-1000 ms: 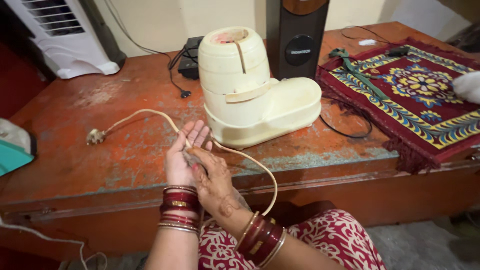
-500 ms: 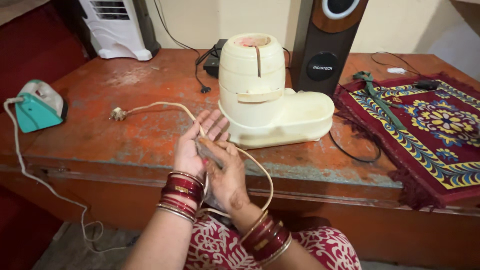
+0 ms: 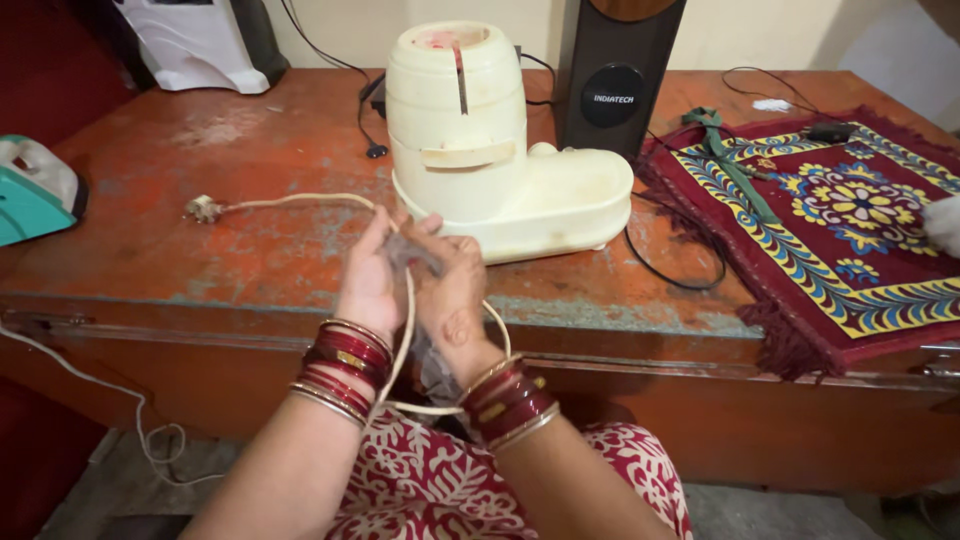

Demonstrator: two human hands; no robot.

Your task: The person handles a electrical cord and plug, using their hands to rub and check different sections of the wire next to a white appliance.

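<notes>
Cream cord (image 3: pixel 405 310) now runs between both yr hands at the desk (image 3: pixel 230 250) edge, in front of the cream grinder (image 3: pixel 480 150). Left hand (image 3: pixel 368 282), flat-open 1 s ago, has curled its fingers onto the cord; right hand (image 3: pixel 452 295) pinches it w/ a grey cloth (image 3: pixel 412 252). Plug (image 3: pixel 203 209) lies to the left, apart. Looks like wiping's moved along the cord.

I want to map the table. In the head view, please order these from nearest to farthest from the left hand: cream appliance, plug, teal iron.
From the left hand:
1. Cream appliance, just ahead and to the right.
2. Plug, to the left on the table.
3. Teal iron, at the far left edge.
</notes>
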